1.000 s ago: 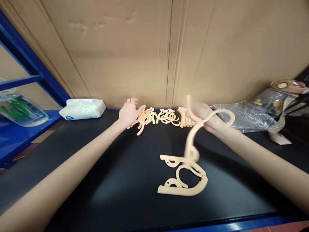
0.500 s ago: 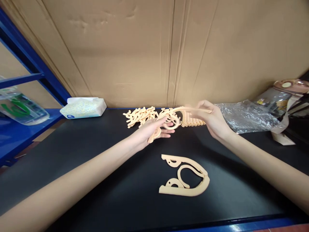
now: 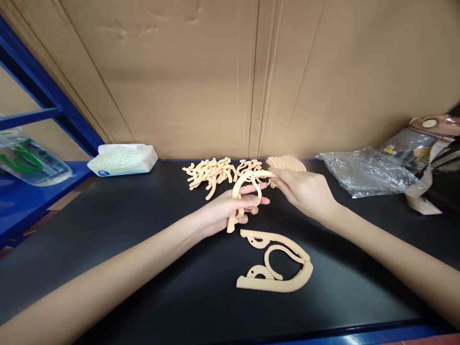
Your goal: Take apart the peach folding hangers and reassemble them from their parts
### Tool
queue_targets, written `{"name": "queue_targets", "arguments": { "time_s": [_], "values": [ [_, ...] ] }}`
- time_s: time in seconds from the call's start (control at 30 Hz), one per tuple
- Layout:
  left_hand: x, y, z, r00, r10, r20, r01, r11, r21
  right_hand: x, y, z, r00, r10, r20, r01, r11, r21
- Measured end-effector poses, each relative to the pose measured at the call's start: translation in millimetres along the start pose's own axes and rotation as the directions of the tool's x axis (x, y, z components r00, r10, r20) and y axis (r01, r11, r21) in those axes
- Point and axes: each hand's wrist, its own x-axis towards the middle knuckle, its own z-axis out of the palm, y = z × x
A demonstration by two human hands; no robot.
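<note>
We take the lying hanger [image 3: 283,286] as our landmark; it rests flat and folded on the black worktop [image 3: 201,302], its two arms pointing left and its curved hook between them. Just beyond it and slightly to its left, we hold a second one, the raised hanger [image 3: 236,190], between both hands. The grip of our left hand [image 3: 226,207] is closed on one arm, thumb in front and fingers behind the hook. The grip of our right hand [image 3: 305,189] pinches the other arm, whose far end we cannot make out behind the fingers.

Farther beyond the lying hanger, we see a heap of curved pieces [image 3: 210,173] to the left, a small cluster of hooks [image 3: 249,166] beside it, and a neat row of arms [image 3: 286,164] partly hidden by our right hand. The tissue pack [image 3: 124,161] sits well off to the landmark's far left; the crumpled plastic bag [image 3: 370,173] and a clear bottle [image 3: 398,145] are to its far right.
</note>
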Motion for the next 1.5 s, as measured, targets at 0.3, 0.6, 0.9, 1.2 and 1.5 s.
{"name": "queue_targets", "arguments": {
  "time_s": [0.3, 0.6, 0.9, 1.2, 1.5],
  "values": [
    [-1, 4, 0, 0.995, 0.009, -0.104, 0.025, 0.946, 0.323, 10, 8, -9, 0.899, 0.139, 0.415, -0.315, 0.863, 0.394],
    [4, 1, -5, 0.984, 0.097, -0.149, -0.041, 0.939, 0.341, 26, 100, 7, 0.703, 0.632, 0.327, -0.707, 0.67, 0.226],
    [7, -1, -20, 0.989, 0.067, -0.129, -0.041, 0.98, 0.195, 26, 116, 43, 0.687, 0.654, 0.317, -0.686, 0.728, -0.015],
    [9, 0, -16, 0.973, 0.081, -0.215, -0.055, 0.99, 0.127, 27, 104, 42, 0.713, 0.635, 0.298, -0.617, 0.77, -0.164],
    [21, 4, -6, 0.895, 0.134, -0.426, -0.083, 0.987, 0.137, 33, 69, 13, 0.8, 0.538, 0.264, -0.546, 0.836, -0.051]
  ]
}}
